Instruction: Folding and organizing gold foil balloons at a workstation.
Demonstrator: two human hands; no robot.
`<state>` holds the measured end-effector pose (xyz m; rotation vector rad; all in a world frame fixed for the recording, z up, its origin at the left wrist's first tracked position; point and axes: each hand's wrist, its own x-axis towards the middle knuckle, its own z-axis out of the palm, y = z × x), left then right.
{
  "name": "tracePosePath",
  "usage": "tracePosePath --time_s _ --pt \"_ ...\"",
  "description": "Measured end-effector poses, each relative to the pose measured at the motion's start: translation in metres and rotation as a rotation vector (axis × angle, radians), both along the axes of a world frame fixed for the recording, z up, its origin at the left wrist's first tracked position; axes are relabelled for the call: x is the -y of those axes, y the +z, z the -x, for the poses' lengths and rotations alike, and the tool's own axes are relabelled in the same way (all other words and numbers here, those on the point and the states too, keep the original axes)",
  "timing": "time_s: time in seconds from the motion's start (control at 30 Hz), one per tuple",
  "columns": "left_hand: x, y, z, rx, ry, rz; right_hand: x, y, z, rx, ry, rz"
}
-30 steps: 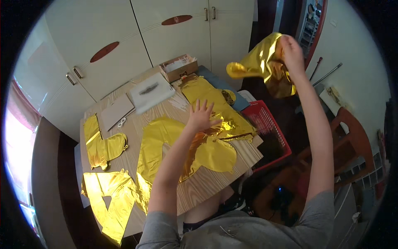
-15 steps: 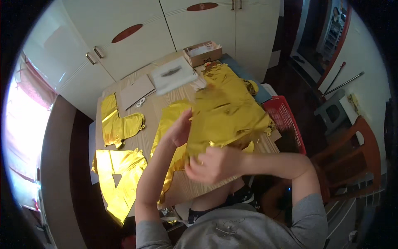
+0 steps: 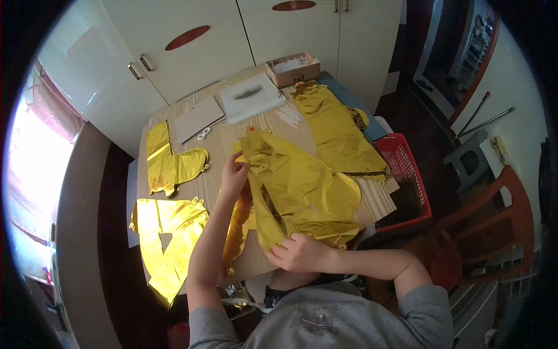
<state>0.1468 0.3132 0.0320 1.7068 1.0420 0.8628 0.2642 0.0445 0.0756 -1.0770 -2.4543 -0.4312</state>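
A person seated at a wooden surface (image 3: 302, 125) holds a flat, uninflated gold foil balloon (image 3: 302, 192) at two opposite ends, apparently to keep the crinkly sheet spread and flat over the surface's middle. The left hand (image 3: 233, 176) pinches the balloon's far left edge, fingers closed on the foil; the right hand (image 3: 299, 253) grips its near edge at the surface's front, fingers curled around the foil. More gold foil shapes lie apart, seemingly so none overlap: one at the left (image 3: 171, 163), one draped over the near left corner (image 3: 165, 232), another at the right (image 3: 334, 131). A white packet (image 3: 251, 98), a grey card (image 3: 199, 118) and an open cardboard box (image 3: 292, 68) sit at the far end. White cupboards (image 3: 232, 35) stand behind; a red basket (image 3: 407, 174) and a wooden chair (image 3: 494, 227) are on the right.
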Motion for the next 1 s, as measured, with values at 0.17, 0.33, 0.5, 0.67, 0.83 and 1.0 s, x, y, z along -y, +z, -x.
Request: tracePosePath --time_s 0.17,0.33,0.5,0.67,0.83,1.0 --pt "-0.005 -0.004 0.012 -0.363 0.095 -0.234 0.008 -0.013 0.002 -0.169 0.069 0.216" --pt "0.035 0.018 0.005 -0.470 0.005 -0.561 -0.005 -0.013 -0.054 -0.378 -0.098 0.128" --pt "0.062 0.019 0.004 -0.829 -0.356 -0.733 -0.028 -0.011 -0.113 -0.405 -0.435 0.355" --pt "0.057 0.012 0.020 -0.853 -0.341 -0.671 -0.035 -0.025 -0.126 -0.472 -0.448 0.482" --pt "0.055 0.010 0.035 -0.875 -0.318 -0.689 -0.035 -0.022 -0.119 -0.418 -0.336 0.494" --pt "0.061 0.021 0.031 -0.952 -0.360 -0.669 -0.029 -0.021 -0.124 -0.486 -0.353 0.630"
